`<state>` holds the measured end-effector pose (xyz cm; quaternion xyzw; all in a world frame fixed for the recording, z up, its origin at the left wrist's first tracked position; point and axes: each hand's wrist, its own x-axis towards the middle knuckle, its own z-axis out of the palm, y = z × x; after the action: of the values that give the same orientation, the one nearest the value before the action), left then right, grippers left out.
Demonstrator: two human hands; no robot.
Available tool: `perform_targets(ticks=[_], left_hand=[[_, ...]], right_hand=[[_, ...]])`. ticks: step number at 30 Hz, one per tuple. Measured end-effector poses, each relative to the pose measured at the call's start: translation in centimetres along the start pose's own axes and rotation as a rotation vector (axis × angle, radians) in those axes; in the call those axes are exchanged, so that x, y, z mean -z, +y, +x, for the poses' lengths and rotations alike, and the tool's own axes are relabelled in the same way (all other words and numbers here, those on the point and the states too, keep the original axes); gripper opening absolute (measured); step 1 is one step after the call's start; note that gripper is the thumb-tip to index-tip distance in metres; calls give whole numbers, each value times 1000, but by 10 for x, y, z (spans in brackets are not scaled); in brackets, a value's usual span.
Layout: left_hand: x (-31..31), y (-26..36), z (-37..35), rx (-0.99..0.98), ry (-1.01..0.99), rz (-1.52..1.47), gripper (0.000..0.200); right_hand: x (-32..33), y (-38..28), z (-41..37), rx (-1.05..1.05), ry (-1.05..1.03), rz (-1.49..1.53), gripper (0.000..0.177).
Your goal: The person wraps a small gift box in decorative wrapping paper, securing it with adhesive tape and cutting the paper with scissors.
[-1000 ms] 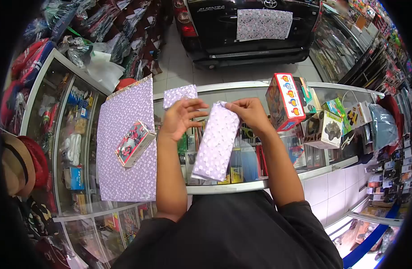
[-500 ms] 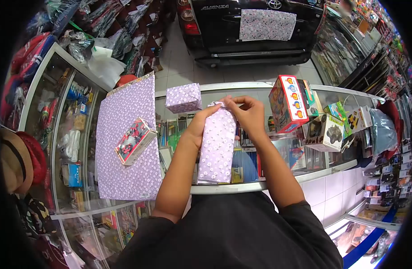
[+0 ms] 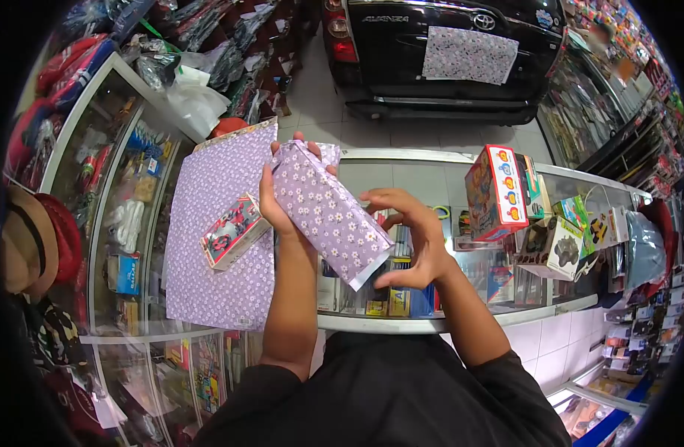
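Note:
A long parcel in purple daisy-print wrapping paper (image 3: 328,212) lies tilted across my left hand (image 3: 278,205), whose fingers wrap around its far end. The parcel's near end shows a white paper edge. My right hand (image 3: 420,238) is just to the right of that end, thumb and fingers spread apart, with nothing in it. Behind the parcel, a smaller wrapped box (image 3: 330,153) is mostly hidden. On the left, a small toy box (image 3: 234,232) rests on a flat purple floral sheet (image 3: 196,290).
Beneath is a glass display counter (image 3: 401,175) with stationery inside. Several boxes stand at its right, including a red-and-white toy box (image 3: 498,194) and a game-controller box (image 3: 558,246). Beyond the counter is a parked black car (image 3: 401,59). A glass cabinet (image 3: 96,223) borders the left.
The parcel has turned from upright to slanted, its near end swinging right and lifting. My right hand has let go of its far end and moved down toward the near end, fingers spreading.

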<state>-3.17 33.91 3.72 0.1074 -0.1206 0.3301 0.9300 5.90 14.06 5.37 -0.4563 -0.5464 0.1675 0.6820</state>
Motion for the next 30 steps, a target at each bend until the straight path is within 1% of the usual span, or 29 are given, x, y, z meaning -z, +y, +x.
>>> perform_targets(ticks=[1,2,3,4,5,6,8,11,12,13,15,17,18,25,30], left_hand=[[-3,3,0,-28,-4,-29,42],[0,9,2,-4,-50,-72,46],[-1,11,1,-17,-54,-66,46],[-2,9,0,-38,-68,-38,50],[-4,8,-1,-58,-81,-11,53],[-10,7,-2,-39,-72,-32,60],[-11,8,-2,-37,-64,2,61],[-11,7,-1,-19,-23,36,62],[-10,7,0,-12,-22,63,61],[-10,7,1,-5,-20,91,61],[-11,7,2,-9,13,104,61],[-9,6,3,7,4,64,60],[-11,5,2,-5,19,97,62],[-11,0,4,33,11,81,68],[-10,1,4,28,3,131,71]], right_hand=[[-1,1,-1,7,-11,5,79],[-2,3,-2,32,-32,-118,76],[-4,5,-2,55,-52,-240,73],[-7,3,-1,74,-45,-251,66],[-7,6,-1,79,-55,-244,66],[-7,10,-2,86,-56,-289,64],[-9,10,-1,74,-44,-363,61],[-8,18,-3,72,-61,-388,62],[-7,18,-5,18,-67,-382,63],[-7,19,-5,20,-70,-382,63],[-9,23,-6,104,-38,-419,63],[-10,26,-7,118,-30,-428,63],[-11,27,-7,130,-19,-438,63],[-16,29,-12,83,15,-435,60],[-21,29,-11,138,55,-483,58]])
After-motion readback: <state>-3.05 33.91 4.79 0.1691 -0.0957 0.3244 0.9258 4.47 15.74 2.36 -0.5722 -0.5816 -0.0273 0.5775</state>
